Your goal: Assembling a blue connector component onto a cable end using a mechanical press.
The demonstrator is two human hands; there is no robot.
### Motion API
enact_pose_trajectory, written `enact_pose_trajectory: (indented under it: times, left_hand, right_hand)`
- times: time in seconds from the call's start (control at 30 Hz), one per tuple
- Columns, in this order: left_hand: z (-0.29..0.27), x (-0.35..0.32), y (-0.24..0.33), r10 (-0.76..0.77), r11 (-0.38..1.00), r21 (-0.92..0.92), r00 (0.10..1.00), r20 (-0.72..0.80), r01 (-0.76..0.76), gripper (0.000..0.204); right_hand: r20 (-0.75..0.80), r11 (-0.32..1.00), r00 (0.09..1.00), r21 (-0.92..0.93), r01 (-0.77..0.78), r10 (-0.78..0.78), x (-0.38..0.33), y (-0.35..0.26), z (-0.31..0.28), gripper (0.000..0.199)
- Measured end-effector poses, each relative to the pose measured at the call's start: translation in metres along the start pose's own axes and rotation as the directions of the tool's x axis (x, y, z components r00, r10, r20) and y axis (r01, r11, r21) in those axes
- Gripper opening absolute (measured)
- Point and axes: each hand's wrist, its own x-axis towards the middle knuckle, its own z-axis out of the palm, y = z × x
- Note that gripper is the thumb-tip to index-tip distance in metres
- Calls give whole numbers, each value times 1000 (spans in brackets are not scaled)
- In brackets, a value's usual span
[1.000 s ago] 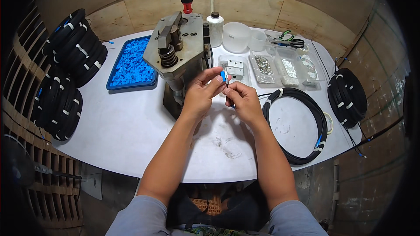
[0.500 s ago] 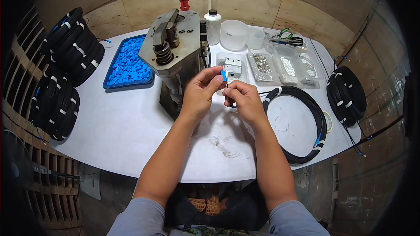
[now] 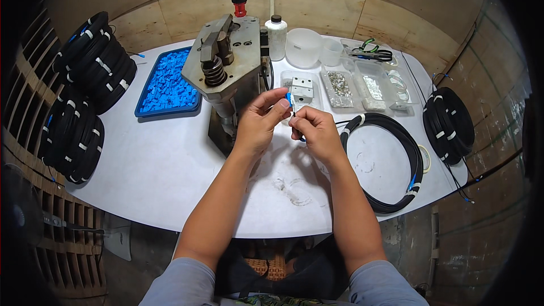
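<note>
Over the middle of the table, my left hand [image 3: 259, 122] pinches a small blue plastic connector piece [image 3: 289, 100] between thumb and forefinger. Just right of it, my right hand [image 3: 315, 130] grips the end of a thin black cable [image 3: 294, 112] close below the blue piece. The two meet at my fingertips; how far the cable end sits in the piece is too small to tell. From my right hand the cable runs off toward a black cable coil [image 3: 416, 161], bound with white tape, lying on the table at the right.
A metal press [image 3: 241, 68] stands left of my hands, beside a tray of blue pieces [image 3: 169, 85]. Behind are a bottle [image 3: 276, 37], a white tub [image 3: 302, 48], a metal block [image 3: 302, 89], and boxes of small parts [image 3: 340, 88]. More coils [image 3: 73, 130] flank the table.
The view has shifted slightly. Both hands stay almost in place, still holding the blue piece and the cable; my right fingers have moved very little.
</note>
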Motion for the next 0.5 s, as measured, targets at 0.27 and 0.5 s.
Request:
enact_pose_trajectory:
  times: [0.27,0.5]
  left_hand:
    - [-2,-1,3,0,1000,9,1000,12,0,29]
    - [-8,2,-3,27,999,20,998,48,-28,31]
  right_hand:
    - [-20,1000,1000,3,-2,2,0,-1,1,14]
    - [-15,998,999,-51,-47,47,-1,-2,0,13]
